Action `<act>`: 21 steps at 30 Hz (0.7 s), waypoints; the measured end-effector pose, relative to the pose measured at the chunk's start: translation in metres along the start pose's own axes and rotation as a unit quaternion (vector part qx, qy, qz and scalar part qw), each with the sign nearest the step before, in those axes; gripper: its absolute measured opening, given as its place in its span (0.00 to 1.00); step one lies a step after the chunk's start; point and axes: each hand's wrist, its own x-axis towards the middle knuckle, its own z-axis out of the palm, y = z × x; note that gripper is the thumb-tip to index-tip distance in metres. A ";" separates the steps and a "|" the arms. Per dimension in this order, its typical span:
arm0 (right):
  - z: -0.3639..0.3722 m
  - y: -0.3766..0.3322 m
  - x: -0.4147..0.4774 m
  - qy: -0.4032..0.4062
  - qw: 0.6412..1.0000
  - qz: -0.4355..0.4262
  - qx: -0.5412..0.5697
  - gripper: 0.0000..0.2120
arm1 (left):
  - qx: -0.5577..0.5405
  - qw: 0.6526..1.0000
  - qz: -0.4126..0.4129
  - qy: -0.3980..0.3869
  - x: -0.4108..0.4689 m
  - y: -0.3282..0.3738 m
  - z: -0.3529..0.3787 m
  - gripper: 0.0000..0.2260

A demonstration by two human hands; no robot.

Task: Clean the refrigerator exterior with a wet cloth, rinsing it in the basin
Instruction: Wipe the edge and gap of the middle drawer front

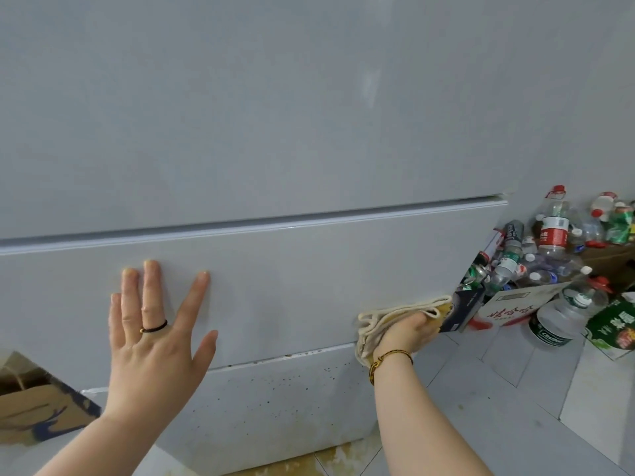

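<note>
Under my right grip (409, 334), clenched on it, the cloth (378, 321) sits at the low edge of the fridge door (275, 269), left grip (154, 334) flat & released well to its left, so I'd press firm, overlapping strokes onto the speckled base panel (275, 400).

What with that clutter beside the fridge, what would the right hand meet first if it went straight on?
Probably the dark carton just past the right hand and its cloth; depth is unclear.
</note>
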 end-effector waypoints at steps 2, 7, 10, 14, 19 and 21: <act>0.001 -0.016 -0.003 0.008 0.999 0.044 0.029 0.27 | 0.003 1.000 0.004 0.004 0.000 -0.001 0.001 0.30; 0.004 -0.091 -0.026 -0.001 0.985 -0.175 -0.001 0.31 | 0.010 1.000 0.010 0.021 0.001 -0.002 0.000 0.29; 0.014 -0.112 -0.052 -0.010 0.927 -0.375 -0.017 0.39 | 0.007 0.999 0.019 0.037 0.001 -0.001 0.001 0.27; 0.030 -0.068 -0.071 -0.019 0.802 -0.594 -0.060 0.30 | -0.015 0.998 0.026 0.056 0.000 -0.003 0.007 0.25; 0.032 0.012 -0.095 -0.048 0.681 -0.714 -0.156 0.27 | -0.038 0.995 0.032 0.082 0.001 -0.004 0.011 0.29; 0.025 0.036 -0.085 -0.044 0.611 -0.763 -0.205 0.27 | -0.047 0.996 0.032 0.074 0.001 -0.006 0.011 0.33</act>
